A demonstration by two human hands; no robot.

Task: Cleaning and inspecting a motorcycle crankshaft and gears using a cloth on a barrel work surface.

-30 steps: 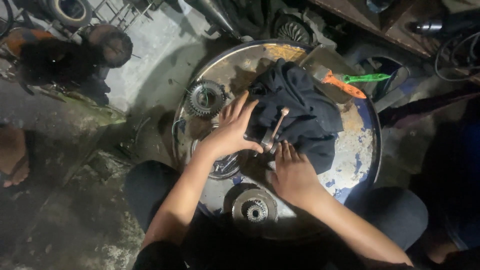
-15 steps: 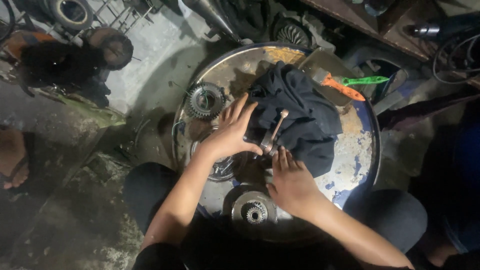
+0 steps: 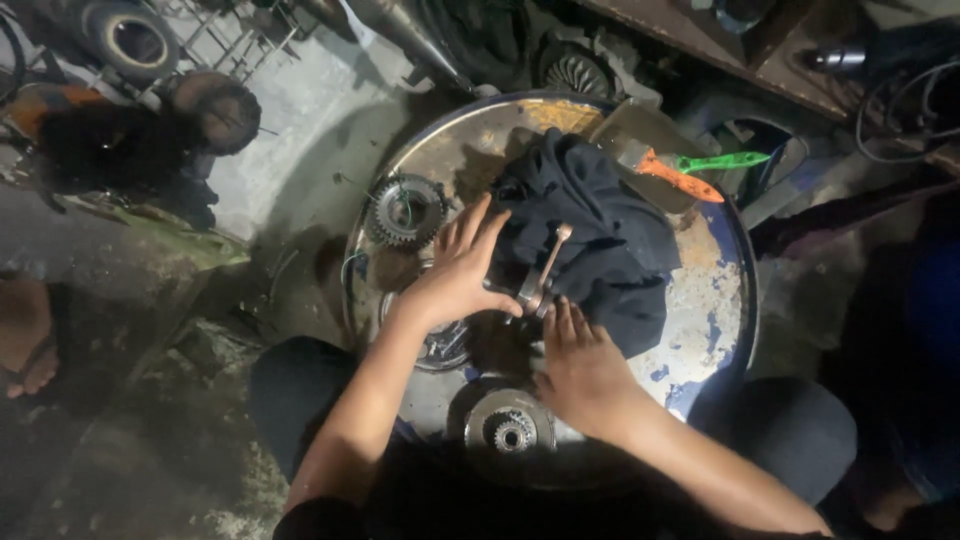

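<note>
A round metal drum top serves as the work surface. My left hand lies flat with fingers spread on a dark metal part beside a black cloth. My right hand rests palm down just below the cloth, fingers pointing at a small metal connecting rod that lies on the cloth. Neither hand grips anything. A toothed gear sits left of my left hand. A round hub with a small sprocket lies near the drum's front edge, between my arms.
An orange-handled brush and a green-handled tool rest in a flat tray at the drum's back right. Tyres and wheels stand at the back left. Another person's bare foot shows at the far left. Cables hang at the right.
My right hand has slid slightly down and back from the rod. My left hand stays spread on the part.
</note>
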